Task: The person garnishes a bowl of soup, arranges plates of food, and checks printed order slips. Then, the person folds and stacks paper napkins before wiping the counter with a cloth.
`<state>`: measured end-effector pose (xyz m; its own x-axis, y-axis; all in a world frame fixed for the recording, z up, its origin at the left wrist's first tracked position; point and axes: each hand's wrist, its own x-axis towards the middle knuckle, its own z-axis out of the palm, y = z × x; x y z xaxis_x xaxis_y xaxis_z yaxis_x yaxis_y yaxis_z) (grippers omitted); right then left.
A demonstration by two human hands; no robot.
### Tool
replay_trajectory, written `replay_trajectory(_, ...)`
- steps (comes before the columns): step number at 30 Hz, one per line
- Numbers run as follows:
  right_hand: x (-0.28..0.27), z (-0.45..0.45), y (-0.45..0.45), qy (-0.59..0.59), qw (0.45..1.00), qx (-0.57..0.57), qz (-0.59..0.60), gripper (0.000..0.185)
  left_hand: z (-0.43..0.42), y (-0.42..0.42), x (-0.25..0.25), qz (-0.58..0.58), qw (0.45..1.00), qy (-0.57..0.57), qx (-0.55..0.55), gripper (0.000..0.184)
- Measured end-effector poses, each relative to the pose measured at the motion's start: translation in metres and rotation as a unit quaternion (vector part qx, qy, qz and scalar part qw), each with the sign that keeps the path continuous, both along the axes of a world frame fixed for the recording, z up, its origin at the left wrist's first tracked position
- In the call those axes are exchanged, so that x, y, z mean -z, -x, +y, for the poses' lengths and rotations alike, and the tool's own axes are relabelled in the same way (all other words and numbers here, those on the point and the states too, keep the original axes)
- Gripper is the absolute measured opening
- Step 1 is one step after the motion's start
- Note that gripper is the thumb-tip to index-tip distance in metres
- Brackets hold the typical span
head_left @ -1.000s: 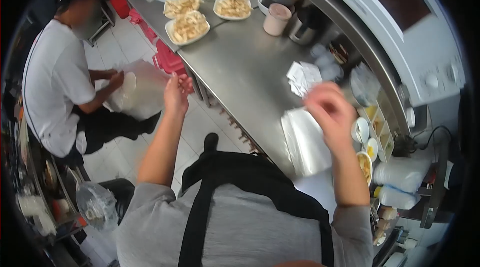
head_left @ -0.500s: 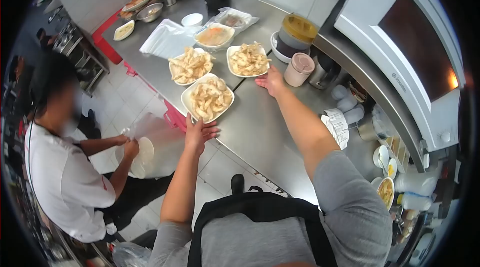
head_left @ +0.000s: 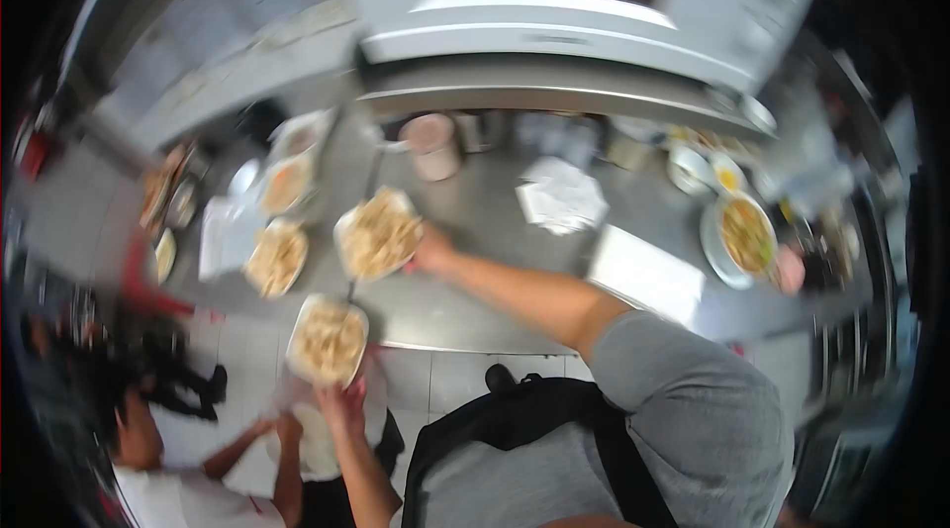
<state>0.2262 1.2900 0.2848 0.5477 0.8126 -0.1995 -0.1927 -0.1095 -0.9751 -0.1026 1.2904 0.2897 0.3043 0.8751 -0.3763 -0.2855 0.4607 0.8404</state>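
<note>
My left hand (head_left: 342, 403) grips the near edge of a white bowl (head_left: 358, 322) heaped with pale, strip-shaped food that looks fried. This bowl is by the counter's front edge, seen against the floor. On the right, my right hand (head_left: 431, 251) has hold of the side of a second white bowl (head_left: 346, 257) with the same food; whether it is off the counter, I cannot tell. A third such bowl (head_left: 299, 276) sits on the counter to the left, touched by neither hand. Motion blur softens the fingers of both hands.
A steel counter (head_left: 465, 305) runs across, under a microwave (head_left: 524, 38) on a shelf. Along it are a pinkish jar (head_left: 432, 147), papers (head_left: 562, 196), a white board-like sheet (head_left: 648, 276) and a soup bowl (head_left: 720, 266). A co-worker (head_left: 198, 493) holds a plastic bag at lower left.
My view has turned right. My left hand has gone from touching its bowl to gripping it, and the bowl has moved toward me past the counter edge. My right hand now grips its bowl.
</note>
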Motion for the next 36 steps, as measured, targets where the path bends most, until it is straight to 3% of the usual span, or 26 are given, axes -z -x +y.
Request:
replay_trajectory(2, -0.029, -0.070, 0.018, -0.034, 0.998, -0.013, 0.053, 0.016, -0.007, 0.028, 0.007, 0.030, 0.999, 0.013, 0.011, 0.046)
replay_trajectory(5, -0.066, -0.169, 0.031, 0.021, 0.998, -0.033, 0.051, 0.026, -0.017, 0.041, 0.000, 0.046, 0.998, 0.029, 0.042, 0.050)
replay_trajectory(8, -0.101, -0.265, 0.035, -0.007, 0.993, -0.042, 0.109, 0.030, -0.029, 0.029, -0.014, 0.015, 0.987, -0.019, 0.157, 0.048)
replay_trajectory(14, -0.142, -0.484, 0.035, -0.018, 0.994, 0.012, 0.105, 0.033, -0.157, -0.088, -0.104, -0.010, 0.977, -0.088, 0.194, 0.053)
replay_trajectory(16, -0.153, -0.562, 0.046, -0.061, 0.991, 0.101, 0.061, 0.038, -0.200, -0.124, -0.111, -0.044, 0.959, -0.093, 0.265, 0.054)
replay_trajectory(20, -0.160, -0.701, 0.072, -0.045, 0.965, 0.257, 0.031, 0.040, -0.290, -0.194, -0.120, -0.096, 0.878, -0.069, 0.464, 0.056)
replay_trajectory(23, -0.132, -0.787, 0.093, -0.046, 0.920, 0.386, 0.041, 0.041, -0.382, -0.251, -0.129, -0.140, 0.799, -0.028, 0.584, 0.053)
replay_trajectory(27, -0.099, -0.877, 0.120, -0.052, 0.827, 0.558, 0.040, 0.039, -0.515, -0.320, -0.129, -0.130, 0.722, 0.014, 0.679, 0.054)
replay_trajectory(30, -0.066, -0.941, 0.130, -0.042, 0.746, 0.664, 0.036, 0.037, -0.604, -0.371, -0.109, -0.128, 0.595, 0.073, 0.790, 0.055)
replay_trajectory(32, -0.049, -0.978, 0.133, -0.043, 0.689, 0.722, 0.034, 0.036, -0.667, -0.398, -0.092, -0.117, 0.538, 0.123, 0.825, 0.055)
replay_trajectory(33, -0.043, -0.997, 0.133, -0.047, 0.661, 0.748, 0.029, 0.035, -0.703, -0.406, -0.090, -0.081, 0.540, 0.097, 0.832, 0.052)
replay_trajectory(36, -0.032, -1.054, 0.129, -0.049, 0.591, 0.805, 0.037, 0.031, -0.796, -0.444, -0.072, -0.074, 0.462, 0.102, 0.878, 0.051)
